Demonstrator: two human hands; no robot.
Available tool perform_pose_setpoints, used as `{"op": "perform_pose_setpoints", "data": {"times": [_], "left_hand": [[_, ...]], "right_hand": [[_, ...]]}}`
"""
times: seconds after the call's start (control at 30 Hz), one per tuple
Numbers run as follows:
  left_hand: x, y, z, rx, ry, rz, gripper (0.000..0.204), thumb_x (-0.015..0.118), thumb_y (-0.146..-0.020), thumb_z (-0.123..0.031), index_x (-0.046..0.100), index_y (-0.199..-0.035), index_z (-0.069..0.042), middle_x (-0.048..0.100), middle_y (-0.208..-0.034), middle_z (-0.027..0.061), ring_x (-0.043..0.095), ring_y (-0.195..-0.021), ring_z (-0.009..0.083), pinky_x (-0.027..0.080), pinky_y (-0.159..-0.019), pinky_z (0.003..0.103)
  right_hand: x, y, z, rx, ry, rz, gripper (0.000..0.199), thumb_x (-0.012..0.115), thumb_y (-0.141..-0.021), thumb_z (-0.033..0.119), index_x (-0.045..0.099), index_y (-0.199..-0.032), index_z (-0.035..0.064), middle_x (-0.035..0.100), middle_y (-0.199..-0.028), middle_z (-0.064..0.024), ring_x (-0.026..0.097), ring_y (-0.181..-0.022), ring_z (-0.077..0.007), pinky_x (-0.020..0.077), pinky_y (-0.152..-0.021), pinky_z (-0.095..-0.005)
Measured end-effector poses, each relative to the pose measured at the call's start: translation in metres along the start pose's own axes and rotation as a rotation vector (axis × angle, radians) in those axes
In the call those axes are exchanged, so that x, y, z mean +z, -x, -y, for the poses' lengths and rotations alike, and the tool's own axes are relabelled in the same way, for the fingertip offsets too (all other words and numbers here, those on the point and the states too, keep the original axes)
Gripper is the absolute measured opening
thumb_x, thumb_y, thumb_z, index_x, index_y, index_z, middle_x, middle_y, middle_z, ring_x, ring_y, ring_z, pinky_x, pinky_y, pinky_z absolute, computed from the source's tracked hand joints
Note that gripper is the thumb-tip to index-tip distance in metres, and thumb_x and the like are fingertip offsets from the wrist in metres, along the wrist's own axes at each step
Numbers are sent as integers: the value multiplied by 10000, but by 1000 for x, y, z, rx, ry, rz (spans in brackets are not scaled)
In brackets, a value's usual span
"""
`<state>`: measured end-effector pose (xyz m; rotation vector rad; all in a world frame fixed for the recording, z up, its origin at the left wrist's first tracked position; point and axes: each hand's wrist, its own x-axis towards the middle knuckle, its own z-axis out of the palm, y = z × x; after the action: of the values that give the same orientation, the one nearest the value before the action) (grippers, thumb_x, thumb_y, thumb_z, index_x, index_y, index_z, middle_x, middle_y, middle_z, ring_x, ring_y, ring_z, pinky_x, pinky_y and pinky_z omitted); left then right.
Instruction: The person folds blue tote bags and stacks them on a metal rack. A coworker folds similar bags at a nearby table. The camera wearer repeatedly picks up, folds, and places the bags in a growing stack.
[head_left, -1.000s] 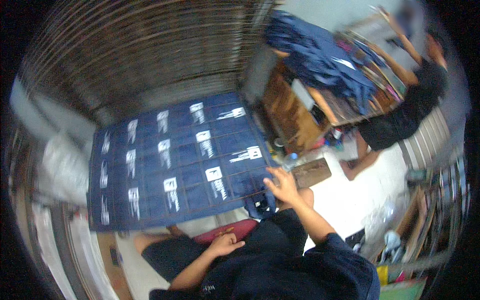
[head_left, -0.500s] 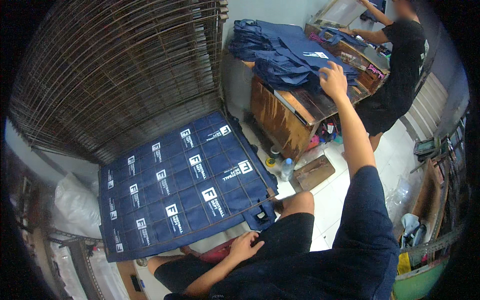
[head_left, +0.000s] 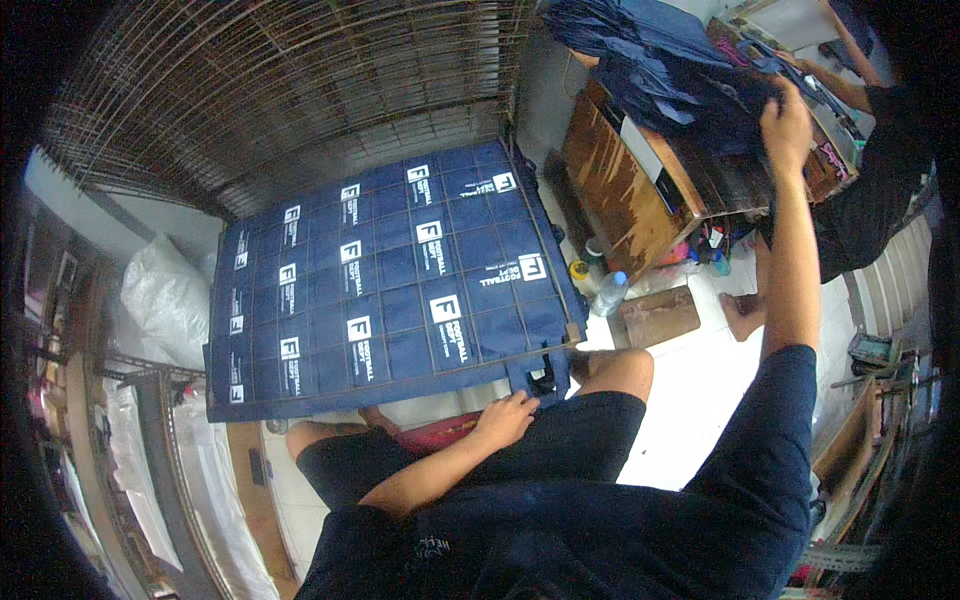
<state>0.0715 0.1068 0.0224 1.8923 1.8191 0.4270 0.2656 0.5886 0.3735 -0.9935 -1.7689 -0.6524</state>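
My right hand (head_left: pixel 787 128) reaches out to the far right, its fingers closed on the edge of a navy fabric bag (head_left: pixel 735 115) at the near side of a pile (head_left: pixel 640 45) of such bags. That bag hangs dark and its print does not show. My left hand (head_left: pixel 507 418) rests on my thigh with loosely bent, parted fingers and holds nothing. It lies beside the dangling strap (head_left: pixel 519 376) of a bag on the rack. Navy bags with white prints (head_left: pixel 390 290) lie in rows on the wire drying rack (head_left: pixel 470 372) before me.
Raised wire racks (head_left: pixel 300 90) lean over the far left. The pile sits on a worn wooden cabinet (head_left: pixel 620 180). On the floor stand a plastic bottle (head_left: pixel 610 295) and a wooden board (head_left: pixel 658 318). Another person (head_left: pixel 860 200) works at the far right.
My right hand has closed on a bag at the pile, and the white print there has gone from sight. My left hand has shifted slightly right. The view has turned.
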Motion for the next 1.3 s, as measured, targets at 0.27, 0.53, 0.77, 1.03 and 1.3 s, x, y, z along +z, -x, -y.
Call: {"op": "perform_pose_setpoints", "data": {"times": [0.27,0.53,0.77,1.03,1.3], "left_hand": [[36,-21,19,52,-63,3,292,538,-867,-281,606,-1109,-132,611,-974,113,623,-877,306,513,-749,446],[22,-31,24,-21,14,191,320,497,-903,-314,598,-1133,-117,636,-989,130,619,-913,321,495,-791,448],[-146,1,-55,190,1332,-206,601,511,-864,-553,462,-1288,-130,551,-1204,123,557,-1085,275,503,-819,402],[-244,79,-36,-201,1869,-885,637,484,-866,-592,429,-1244,-83,521,-1184,119,520,-1091,245,430,-920,476],[-246,119,-3,-246,1597,-1354,535,409,-953,-470,431,-1259,-32,520,-1206,106,509,-1109,226,391,-968,378]], "right_hand": [[-107,-65,17,-93,261,-95,296,576,-814,332,644,-1093,263,659,-1000,-75,624,-922,-281,494,-797,-403],[-216,-80,129,-217,36,-113,240,572,-866,303,660,-1071,216,667,-1001,-34,621,-869,-171,467,-788,-288],[-258,-9,266,-565,-413,255,154,615,-703,-4,640,-846,47,608,-794,-66,556,-658,-166,424,-610,-291],[-244,126,347,-1087,-713,277,137,616,-670,189,581,-739,76,537,-726,-12,483,-606,-135,315,-538,-282],[-249,193,413,-1068,-926,361,105,605,-715,194,577,-779,116,482,-742,16,466,-707,-135,326,-595,-294]]}}
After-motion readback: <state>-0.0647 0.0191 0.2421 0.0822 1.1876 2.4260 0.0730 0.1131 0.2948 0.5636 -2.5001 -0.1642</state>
